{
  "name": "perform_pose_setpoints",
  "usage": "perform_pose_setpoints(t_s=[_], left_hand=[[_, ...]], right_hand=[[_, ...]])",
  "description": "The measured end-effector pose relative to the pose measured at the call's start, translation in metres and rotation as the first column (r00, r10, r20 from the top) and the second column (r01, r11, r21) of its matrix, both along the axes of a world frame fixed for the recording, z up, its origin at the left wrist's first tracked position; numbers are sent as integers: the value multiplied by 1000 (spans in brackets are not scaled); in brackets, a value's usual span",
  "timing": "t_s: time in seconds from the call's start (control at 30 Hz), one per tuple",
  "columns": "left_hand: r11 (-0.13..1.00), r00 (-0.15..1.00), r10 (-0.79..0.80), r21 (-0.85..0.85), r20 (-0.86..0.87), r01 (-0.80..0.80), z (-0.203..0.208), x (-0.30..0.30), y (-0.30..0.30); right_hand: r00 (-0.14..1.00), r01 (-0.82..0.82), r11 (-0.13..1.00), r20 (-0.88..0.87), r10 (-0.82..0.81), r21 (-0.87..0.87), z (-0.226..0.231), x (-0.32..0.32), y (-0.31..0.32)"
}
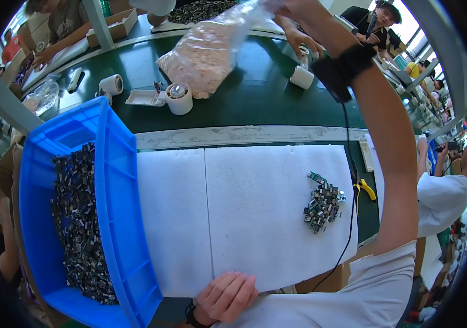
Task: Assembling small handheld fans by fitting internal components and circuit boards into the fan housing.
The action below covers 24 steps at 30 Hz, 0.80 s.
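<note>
Held up above the far green worktop (151, 117), tilted, with its lower end beside a white cylindrical device (179, 100): a clear plastic bag (203, 60) full of small pale pinkish pieces. Clenched around the bag's gathered neck, partly cut off by the upper edge: the grip of the right hand (292, 7). Cannot tell whether touching the worktop at its lowest corner. Strapped around the right wrist: a black band (348, 65) trailing a thin black cable.

Nearer, at the close edge of a white foam sheet (266, 218): the left hand (227, 297), fingers bent, palm hidden; cannot tell whether clenched or released. Heaped on the sheet's right part: small green circuit boards with silvery metal ends (324, 208). Just beyond that side: yellow-handled pliers (367, 190). At left, holding many small dark pieces (83, 224): a blue plastic bin (118, 208).

Farther off, close to another white cylindrical device (302, 78): a co-worker's hand (302, 38).
</note>
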State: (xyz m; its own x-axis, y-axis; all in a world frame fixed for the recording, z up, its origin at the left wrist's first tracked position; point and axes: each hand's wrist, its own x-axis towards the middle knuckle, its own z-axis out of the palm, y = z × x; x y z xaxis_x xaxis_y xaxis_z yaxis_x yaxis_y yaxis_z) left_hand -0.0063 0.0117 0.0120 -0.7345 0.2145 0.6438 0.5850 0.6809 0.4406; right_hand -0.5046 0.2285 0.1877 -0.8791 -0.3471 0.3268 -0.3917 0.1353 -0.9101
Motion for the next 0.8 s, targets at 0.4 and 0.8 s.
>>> perform_pose_setpoints(t_s=[0.4, 0.8], left_hand=[[999, 998, 28, -20, -52, -29, 3, -6, 0], [999, 995, 49, -19, -87, -51, 2, -2, 2]], right_hand=[[971, 179, 697, -13, -237, 695, -69, 98, 38], [954, 173, 672, 48, -297, 720, -74, 136, 25]])
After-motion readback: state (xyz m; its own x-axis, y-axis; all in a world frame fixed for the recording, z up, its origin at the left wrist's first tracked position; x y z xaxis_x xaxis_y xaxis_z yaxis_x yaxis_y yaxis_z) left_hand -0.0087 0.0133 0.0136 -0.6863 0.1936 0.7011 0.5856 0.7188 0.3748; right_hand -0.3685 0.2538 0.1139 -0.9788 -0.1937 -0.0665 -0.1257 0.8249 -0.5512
